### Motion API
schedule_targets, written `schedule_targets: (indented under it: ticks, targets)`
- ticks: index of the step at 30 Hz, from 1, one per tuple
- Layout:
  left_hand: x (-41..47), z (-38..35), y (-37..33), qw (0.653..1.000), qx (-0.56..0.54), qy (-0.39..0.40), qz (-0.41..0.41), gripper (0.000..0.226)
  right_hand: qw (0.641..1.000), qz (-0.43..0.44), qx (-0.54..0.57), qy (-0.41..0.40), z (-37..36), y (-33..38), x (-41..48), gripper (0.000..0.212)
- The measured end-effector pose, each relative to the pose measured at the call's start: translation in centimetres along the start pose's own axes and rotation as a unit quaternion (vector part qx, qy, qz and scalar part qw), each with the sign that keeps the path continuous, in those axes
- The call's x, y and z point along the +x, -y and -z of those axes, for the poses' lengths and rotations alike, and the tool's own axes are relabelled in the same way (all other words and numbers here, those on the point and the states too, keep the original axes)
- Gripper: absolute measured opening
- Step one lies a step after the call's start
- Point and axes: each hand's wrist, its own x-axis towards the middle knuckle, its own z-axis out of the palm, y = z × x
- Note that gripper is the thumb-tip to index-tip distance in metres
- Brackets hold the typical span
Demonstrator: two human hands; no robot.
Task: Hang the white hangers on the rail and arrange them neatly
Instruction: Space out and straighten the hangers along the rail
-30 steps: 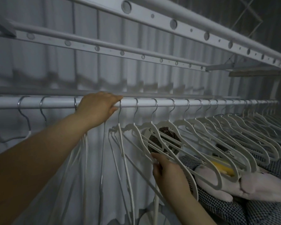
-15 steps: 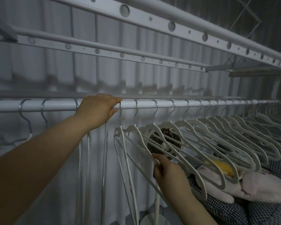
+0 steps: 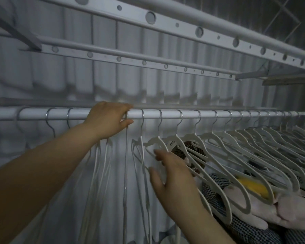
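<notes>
A white rail (image 3: 171, 114) runs across the view at mid height. Several white hangers (image 3: 224, 155) hang from it by metal hooks, in an even row to the right, with a few hanging edge-on at the left. My left hand (image 3: 107, 120) is on the rail, fingers over its top and thumb underneath, pinching the hook of a hanger (image 3: 126, 155) that hangs straight down. My right hand (image 3: 173, 175) is raised below the rail with its fingers spread, their tips touching the shoulder of a hanger (image 3: 157, 143) near the left end of the row.
Perforated white bars (image 3: 148, 62) run overhead. A corrugated wall (image 3: 113, 85) stands behind the rail. Below the hangers at the right lie checked fabric (image 3: 253, 228), a pale soft toy (image 3: 292, 210) and something yellow (image 3: 252, 185). A small fan (image 3: 192, 155) shows behind the hangers.
My right hand has let go of the lower hanger bar, risen and spread its fingers against a hanger's shoulder. The left hand stays on the rail. The view has tilted slightly down.
</notes>
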Motion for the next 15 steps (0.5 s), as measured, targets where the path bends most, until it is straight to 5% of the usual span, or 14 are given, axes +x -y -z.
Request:
schedule_targets:
  ticks: [8,15]
  targets:
    - [-0.8,0.8,0.9,0.998,0.048,0.021,0.018,0.048,0.97,-0.145,0.073,0.179,-3.3,0.3,0.7,0.068]
    - [-2.7,1.7,3.3,0.998,0.038,0.011,0.048,0.05,0.958,-0.193,0.116,0.18,-3.7,-0.4,1.2,0.053]
